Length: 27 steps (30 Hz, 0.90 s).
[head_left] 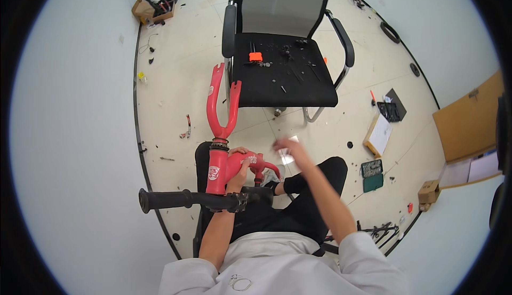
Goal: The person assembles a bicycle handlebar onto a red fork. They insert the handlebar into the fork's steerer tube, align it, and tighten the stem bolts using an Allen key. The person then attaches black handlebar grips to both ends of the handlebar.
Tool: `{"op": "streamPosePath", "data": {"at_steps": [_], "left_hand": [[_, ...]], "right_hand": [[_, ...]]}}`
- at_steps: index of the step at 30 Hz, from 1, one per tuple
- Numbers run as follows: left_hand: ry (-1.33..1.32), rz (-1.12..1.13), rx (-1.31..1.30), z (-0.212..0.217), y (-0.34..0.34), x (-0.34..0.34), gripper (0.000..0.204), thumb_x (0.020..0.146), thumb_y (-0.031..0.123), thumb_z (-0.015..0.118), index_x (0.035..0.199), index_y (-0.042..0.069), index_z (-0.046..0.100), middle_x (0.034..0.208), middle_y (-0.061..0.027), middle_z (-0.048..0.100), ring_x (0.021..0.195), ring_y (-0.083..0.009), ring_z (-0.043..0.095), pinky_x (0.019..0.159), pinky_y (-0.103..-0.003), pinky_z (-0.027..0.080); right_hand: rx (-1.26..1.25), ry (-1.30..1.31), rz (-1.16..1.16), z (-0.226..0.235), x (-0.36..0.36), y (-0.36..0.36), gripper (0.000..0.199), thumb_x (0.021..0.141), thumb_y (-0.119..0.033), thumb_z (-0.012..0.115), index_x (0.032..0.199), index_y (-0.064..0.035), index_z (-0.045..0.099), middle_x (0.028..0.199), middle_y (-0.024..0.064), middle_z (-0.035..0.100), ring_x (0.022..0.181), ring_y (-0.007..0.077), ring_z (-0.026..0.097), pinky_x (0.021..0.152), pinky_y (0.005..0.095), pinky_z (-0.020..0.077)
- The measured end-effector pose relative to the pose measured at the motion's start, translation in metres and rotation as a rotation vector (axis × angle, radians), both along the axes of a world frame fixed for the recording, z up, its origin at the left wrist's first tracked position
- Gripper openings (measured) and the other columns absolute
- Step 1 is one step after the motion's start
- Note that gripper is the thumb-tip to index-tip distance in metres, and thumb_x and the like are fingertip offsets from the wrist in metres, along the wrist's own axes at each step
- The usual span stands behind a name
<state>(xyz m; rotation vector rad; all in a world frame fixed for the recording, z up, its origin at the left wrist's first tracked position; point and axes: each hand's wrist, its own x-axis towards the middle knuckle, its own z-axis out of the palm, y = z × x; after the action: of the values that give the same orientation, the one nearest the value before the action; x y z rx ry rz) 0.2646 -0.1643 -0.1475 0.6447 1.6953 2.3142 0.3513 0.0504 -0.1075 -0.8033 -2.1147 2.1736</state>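
Note:
A red bicycle frame (220, 169) with its red fork (220, 105) pointing away rests across my lap. A black handlebar (181, 199) with a rubber grip crosses below it. My left hand (240, 161) grips the red frame's tube. My right hand (290, 148) hovers blurred in the air just right of the frame, fingers apart and holding nothing that I can see.
A black office chair (325, 95) stands ahead with an orange part (255, 56) and several small black bolts and tools on its seat. On the floor at right lie a cardboard box (378, 134), a green tool case (372, 174) and a small box (429, 191). More boxed parts (152, 7) sit at far left.

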Motion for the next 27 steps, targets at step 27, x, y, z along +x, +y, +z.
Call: {"op": "streamPosePath", "data": {"at_steps": [27], "left_hand": [[-0.245,0.000,-0.048,0.027,0.008,0.015,0.022,0.086,0.000,0.064,0.105,0.006,0.054,0.089,-0.0053,0.059,0.074,-0.0153,0.061,0.070,-0.030,0.053]], "right_hand": [[0.531,0.392,0.377,0.226,0.062,-0.036,0.024,0.071,-0.010,0.079,0.088,-0.0006,0.065,0.082,0.0089,0.068,0.072,0.0172,0.067,0.069,0.0271,0.0534]]}}
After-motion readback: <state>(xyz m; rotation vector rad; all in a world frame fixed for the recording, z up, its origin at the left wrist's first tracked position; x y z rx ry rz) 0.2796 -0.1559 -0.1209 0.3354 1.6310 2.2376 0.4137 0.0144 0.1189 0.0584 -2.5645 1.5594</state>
